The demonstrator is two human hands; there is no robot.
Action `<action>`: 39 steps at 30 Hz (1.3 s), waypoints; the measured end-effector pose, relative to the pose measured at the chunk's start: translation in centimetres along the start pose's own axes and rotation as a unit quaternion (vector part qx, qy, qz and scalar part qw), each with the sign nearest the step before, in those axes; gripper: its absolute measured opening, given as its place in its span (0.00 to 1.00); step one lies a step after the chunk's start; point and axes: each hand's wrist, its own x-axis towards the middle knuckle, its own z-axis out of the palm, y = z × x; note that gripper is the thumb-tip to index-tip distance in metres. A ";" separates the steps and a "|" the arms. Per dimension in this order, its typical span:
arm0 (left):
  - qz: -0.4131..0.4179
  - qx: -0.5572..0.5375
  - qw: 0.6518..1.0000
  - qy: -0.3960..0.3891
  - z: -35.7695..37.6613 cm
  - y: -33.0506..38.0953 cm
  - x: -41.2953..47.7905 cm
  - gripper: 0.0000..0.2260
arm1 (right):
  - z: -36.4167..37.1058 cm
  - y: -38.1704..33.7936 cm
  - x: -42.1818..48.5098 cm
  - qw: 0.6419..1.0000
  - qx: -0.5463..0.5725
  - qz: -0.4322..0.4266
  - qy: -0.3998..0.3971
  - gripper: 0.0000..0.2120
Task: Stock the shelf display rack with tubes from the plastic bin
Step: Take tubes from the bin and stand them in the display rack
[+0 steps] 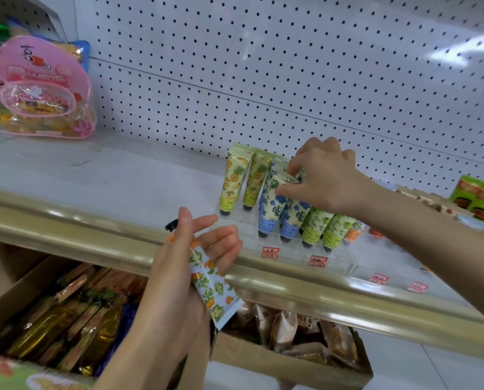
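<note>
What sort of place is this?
Probably a retail shop: pegboard shelving, red price tags on the display front, tubes faced in a clear rack, snack boxes below.

Single head-worn wide-angle view, no second view to overlap. Faces forward and down onto shelf point(94, 175) from front; frame tilted, gold front rail point(66, 218) slopes down to right. Pegboard back panel point(263, 66) fills upper half, bowed by lens. Close range, arm's reach: left hand point(190, 266) with orange-print tube point(212, 294) low centre; right hand point(325, 181) on blue-flower tube point(271, 209) at display rack point(291, 250), forearm entering from right edge. Cardboard boxes point(18, 288) under rail along bottom edge
</note>
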 end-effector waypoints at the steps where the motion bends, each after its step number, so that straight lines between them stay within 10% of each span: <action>1: -0.001 -0.010 1.000 -0.001 0.0 -0.1 0.0 0.22 | 0.0 0.1 0.0 1.000 0.004 -0.001 0.003 0.15; 10: 0.018 -0.049 0.999 -0.013 0.5 -0.1 0.3 0.19 | -2.6 -0.8 -4.1 0.964 0.225 -0.030 0.139 0.11; 17: 0.066 0.075 0.995 -0.016 1.7 -1.4 0.0 0.23 | -0.5 -3.6 -9.7 0.926 0.356 -0.012 -0.129 0.18; 24: 0.070 0.151 0.985 -0.037 2.5 -2.2 -0.5 0.24 | 1.0 -2.9 -11.4 0.735 0.612 0.159 -0.243 0.19; 39: 0.030 0.269 0.950 -0.153 1.8 -4.4 -2.3 0.13 | -1.3 3.7 -12.9 0.758 0.638 0.127 -0.044 0.05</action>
